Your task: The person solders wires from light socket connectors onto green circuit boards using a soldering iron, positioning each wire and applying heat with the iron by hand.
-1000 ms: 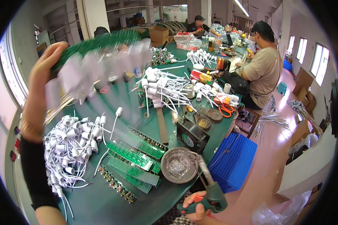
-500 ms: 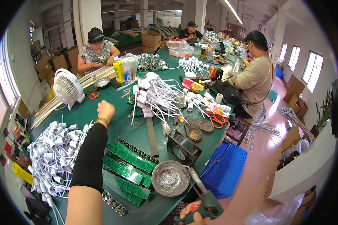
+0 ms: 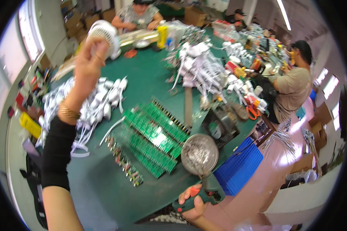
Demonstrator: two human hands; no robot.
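My left hand [image 3: 89,63] is raised over the left of the table, in front of the white fan. Its fingers look bent but are smeared by motion, so I cannot tell whether they hold anything. Below it lies a heap of white lamp sockets with wires [image 3: 100,96]. At the table's near edge, my right hand [image 3: 194,202] is closed round the grip of a green soldering gun [image 3: 210,194] with an orange trigger. The gun's front end points at a round metal dish [image 3: 199,152] of silvery bits. Green circuit board strips [image 3: 150,133] lie left of the dish.
A black square cooling fan [image 3: 219,127] stands beside the dish. Farther back are another pile of white sockets [image 3: 200,63], orange-handled scissors [image 3: 252,111] and a yellow bottle [image 3: 162,35]. A blue crate [image 3: 239,165] sits off the right edge. Several people work around the table.
The view has swung, so the scene sits farther right and boards show more fully. My left hand has risen in front of the white fan. My right hand still grips the soldering gun.
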